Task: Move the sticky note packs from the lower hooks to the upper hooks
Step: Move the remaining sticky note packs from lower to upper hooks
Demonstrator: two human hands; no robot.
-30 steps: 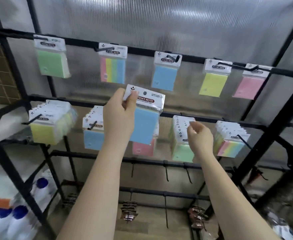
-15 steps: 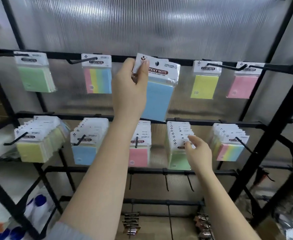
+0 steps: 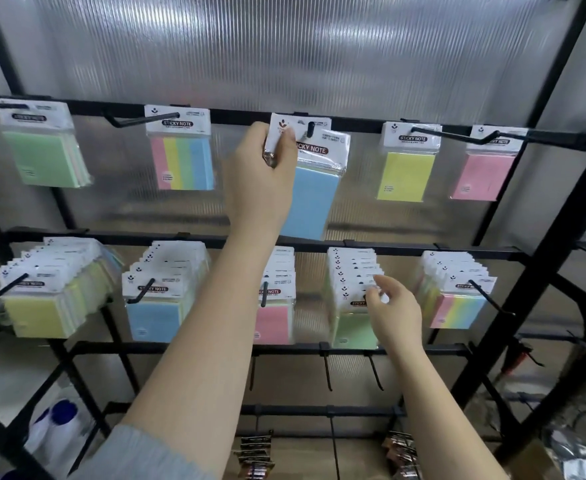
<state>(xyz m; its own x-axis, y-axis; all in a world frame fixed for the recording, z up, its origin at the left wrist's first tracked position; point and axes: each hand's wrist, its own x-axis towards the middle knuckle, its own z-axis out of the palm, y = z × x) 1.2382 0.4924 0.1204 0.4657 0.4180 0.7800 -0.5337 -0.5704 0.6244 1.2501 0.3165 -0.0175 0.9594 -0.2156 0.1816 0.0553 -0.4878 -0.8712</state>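
L hand [image 3: 262, 174] pinches top corner of blue pack [image 3: 314, 192] w/ thumb + fingers, holding its header up at middle upper hook [image 3: 309, 129]; hook tip shows thru header hole, pack hangs tilted. R hand [image 3: 393, 311] is at green stack [image 3: 352, 296] on lower rail, fingers curled on front pack's header. Upper rail [image 3: 236, 116] also carries green, striped, yellow, pink packs, one per hook. Lower hooks hold stacks: yellow, blue, pink, green, striped. Bottles [image 3: 59, 427] sit bottom left behind rack.
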